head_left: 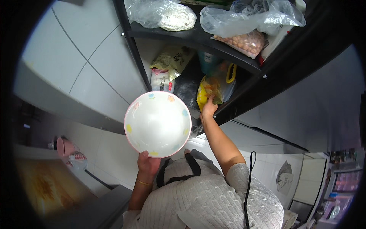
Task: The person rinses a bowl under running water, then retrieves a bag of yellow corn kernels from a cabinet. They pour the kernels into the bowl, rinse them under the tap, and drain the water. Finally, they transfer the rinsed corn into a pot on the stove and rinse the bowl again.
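A large white bowl (157,124) with a pink rim and small painted flowers faces up towards me; nothing lies in it. At its near edge my left hand (147,164) grips the rim, thumb on top. My right hand (209,108) reaches into the lower shelf (186,87) of a black rack and grasps the near edge of a yellow plastic bag (202,91). What that bag contains is unclear. Close behind it is a clear bag with a yellow handle (231,73). My right fingers are partly hidden by the bag.
At the back of the lower shelf are a pale yellow bag (177,58), a white printed packet (162,80) and a blue bag (207,61). The upper shelf (171,34) carries plastic bags and a bag of peanuts (248,43). A black post (133,48) stands left; a grey panel (291,108) flanks the right.
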A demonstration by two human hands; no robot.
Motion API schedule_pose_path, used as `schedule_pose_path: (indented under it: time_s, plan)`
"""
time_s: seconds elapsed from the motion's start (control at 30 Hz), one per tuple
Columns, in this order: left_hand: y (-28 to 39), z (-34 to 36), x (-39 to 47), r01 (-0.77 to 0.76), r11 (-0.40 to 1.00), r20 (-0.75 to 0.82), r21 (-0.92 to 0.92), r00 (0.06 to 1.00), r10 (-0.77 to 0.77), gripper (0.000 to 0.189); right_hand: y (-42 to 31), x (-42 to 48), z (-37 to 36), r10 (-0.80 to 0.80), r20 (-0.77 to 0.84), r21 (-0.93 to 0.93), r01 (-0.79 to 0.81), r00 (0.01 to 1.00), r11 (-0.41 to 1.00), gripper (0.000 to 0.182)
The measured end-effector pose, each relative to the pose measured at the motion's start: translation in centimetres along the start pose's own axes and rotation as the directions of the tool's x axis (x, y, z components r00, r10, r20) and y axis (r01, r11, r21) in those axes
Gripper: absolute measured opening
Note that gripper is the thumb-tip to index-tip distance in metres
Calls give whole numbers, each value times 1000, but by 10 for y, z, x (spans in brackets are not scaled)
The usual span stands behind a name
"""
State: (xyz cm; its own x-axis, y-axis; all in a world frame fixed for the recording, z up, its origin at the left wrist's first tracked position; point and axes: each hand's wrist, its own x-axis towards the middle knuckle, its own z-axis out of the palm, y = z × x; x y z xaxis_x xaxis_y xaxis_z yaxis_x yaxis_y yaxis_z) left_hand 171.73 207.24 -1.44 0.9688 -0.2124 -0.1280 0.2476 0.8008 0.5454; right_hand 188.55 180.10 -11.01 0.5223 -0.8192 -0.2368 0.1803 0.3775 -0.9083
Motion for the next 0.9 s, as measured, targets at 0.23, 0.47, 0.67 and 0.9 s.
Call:
schedule_pose_path:
  time_s: [0.23,0.47,0.67,0.9]
  plan:
    - [60,-10,32,112,993,101,38,988,-115,83,-8,-21,-2,-75,6,39,75,997,996,47]
    - [93,-26,54,189,978,167,83,965,-201,84,-20,-102,-26,-108,48,158,99,993,982,40]
    - [95,-46,64,239,964,237,117,936,-261,82,-49,-166,-101,-99,45,-43,101,994,994,36]
    - [75,-19,58,296,934,420,198,836,-354,83,-91,-207,-224,-308,-121,-174,286,944,942,31]
